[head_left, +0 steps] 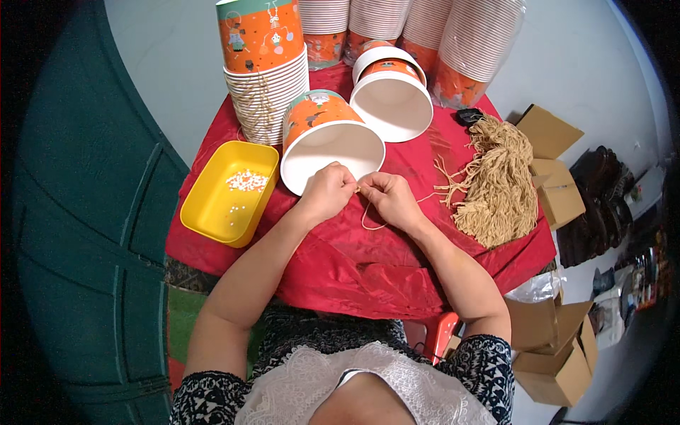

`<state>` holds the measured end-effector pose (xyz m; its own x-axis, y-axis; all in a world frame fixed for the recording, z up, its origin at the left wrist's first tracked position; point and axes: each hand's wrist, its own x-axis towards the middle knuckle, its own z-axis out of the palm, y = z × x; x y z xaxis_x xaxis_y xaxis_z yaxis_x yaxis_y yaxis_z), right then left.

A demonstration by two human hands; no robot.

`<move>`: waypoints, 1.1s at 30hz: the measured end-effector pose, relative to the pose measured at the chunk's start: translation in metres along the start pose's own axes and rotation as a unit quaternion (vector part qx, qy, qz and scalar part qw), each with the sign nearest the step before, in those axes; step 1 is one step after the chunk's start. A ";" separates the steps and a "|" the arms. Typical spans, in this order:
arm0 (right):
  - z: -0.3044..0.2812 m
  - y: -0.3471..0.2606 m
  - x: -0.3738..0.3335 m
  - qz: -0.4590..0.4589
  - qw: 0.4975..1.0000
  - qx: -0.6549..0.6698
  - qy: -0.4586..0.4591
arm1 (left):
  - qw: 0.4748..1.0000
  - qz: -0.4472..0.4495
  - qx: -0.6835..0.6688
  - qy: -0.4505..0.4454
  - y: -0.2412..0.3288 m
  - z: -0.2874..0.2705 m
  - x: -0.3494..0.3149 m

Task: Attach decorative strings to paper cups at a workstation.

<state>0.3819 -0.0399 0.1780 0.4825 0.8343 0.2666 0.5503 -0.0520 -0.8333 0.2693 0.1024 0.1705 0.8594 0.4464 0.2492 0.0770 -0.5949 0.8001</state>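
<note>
Just in front of a white-lined paper bucket (322, 113) lying on its side, my two hands meet with their fingertips close together. My left hand (331, 191) is closed in a pinch on a thin tan cord. My right hand (391, 200) pinches the same cord (364, 218), and a loose loop of it hangs below the fingers onto the red cloth. The exact spot between the fingertips is too small to make out. The bucket's outside is orange and green with cartoon figures, and its open mouth faces me.
A yellow tray (202, 216) with small white pieces (248, 180) stands left. A tan cord bundle (497, 188) lies right. Behind are another tipped bucket (393, 106), a bucket stack (258, 99) and several wrapped stacks (482, 49). Cardboard boxes (556, 354) sit beyond the table's right edge.
</note>
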 end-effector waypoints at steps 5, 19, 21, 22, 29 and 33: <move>0.001 0.004 0.000 0.019 1.000 0.015 0.005 | 0.999 -0.027 -0.035 -0.003 0.001 0.001 -0.001; 0.001 -0.004 -0.002 0.018 1.000 -0.010 0.014 | 1.000 0.012 0.006 0.015 0.001 0.001 0.000; -0.001 0.000 -0.003 0.003 0.999 0.011 0.031 | 1.000 0.012 0.008 0.017 0.001 0.001 0.000; -0.002 -0.001 -0.003 0.003 0.999 0.012 0.031 | 1.000 -0.003 0.013 0.014 0.003 -0.001 0.000; -0.006 -0.009 -0.010 0.007 0.997 -0.072 0.013 | 0.999 -0.041 0.016 0.017 0.001 -0.001 0.001; -0.005 -0.005 -0.013 -0.028 0.992 -0.122 0.005 | 0.998 -0.057 0.017 0.017 0.004 0.001 0.000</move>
<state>0.3762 -0.0528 0.1809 0.4524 0.8343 0.3152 0.7243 -0.1375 -0.6756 0.2697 0.0993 0.1733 0.8265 0.5348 0.1756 0.1913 -0.5603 0.8059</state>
